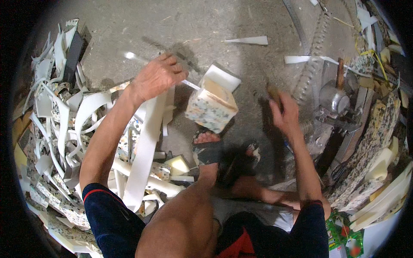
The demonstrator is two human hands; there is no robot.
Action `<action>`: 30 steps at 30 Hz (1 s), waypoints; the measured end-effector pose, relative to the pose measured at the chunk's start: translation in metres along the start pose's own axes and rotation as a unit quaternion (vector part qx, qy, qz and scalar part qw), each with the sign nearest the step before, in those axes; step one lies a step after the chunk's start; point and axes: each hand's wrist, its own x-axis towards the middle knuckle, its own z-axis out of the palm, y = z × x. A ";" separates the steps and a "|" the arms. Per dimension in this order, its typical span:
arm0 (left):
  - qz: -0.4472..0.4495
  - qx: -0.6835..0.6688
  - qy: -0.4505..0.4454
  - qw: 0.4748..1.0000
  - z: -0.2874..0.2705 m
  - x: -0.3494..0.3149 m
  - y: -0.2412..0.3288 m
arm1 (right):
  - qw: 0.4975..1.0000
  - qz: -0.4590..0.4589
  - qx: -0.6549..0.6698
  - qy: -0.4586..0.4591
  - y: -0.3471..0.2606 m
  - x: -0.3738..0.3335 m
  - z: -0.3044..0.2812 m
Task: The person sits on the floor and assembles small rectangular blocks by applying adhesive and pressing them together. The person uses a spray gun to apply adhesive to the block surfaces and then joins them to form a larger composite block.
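My left hand (161, 75) is closed around a thin whitish strip (192, 85); one end shows beyond the knuckles and the other reaches the top edge of a speckled foam block (211, 107). The block is roughly a cube, with a plain tan upper face, and sits on the floor just beyond my foot. Behind it, a white foam piece (228, 78) leans against it. To the right, my right hand (285, 112) is curled, with a short brown object (273, 91) at its fingers. Blur hides what kind of object that is.
White and speckled foam offcuts (92, 112) pile up on the left, with a long white foam strip (148, 150) among them. A clear coiled hose (316, 51) lies on the right, near a round metal machine part (337, 99) and stacked foam slabs (365, 150). A foam sliver (251, 40) lies ahead.
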 end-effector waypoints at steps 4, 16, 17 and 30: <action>-0.041 -0.039 -0.002 0.998 0.017 0.017 -0.009 | 0.994 0.061 -0.006 -0.092 -0.020 -0.071 -0.015; -0.068 -0.043 -0.043 0.996 0.022 0.028 -0.011 | 0.988 0.092 -0.034 -0.121 -0.020 -0.115 0.003; -0.071 -0.045 -0.052 0.995 0.020 0.029 -0.010 | 0.987 0.091 -0.035 -0.131 -0.018 -0.112 0.001; -0.077 -0.052 -0.031 0.995 0.024 0.030 -0.009 | 0.980 0.121 -0.024 -0.159 -0.029 -0.057 0.032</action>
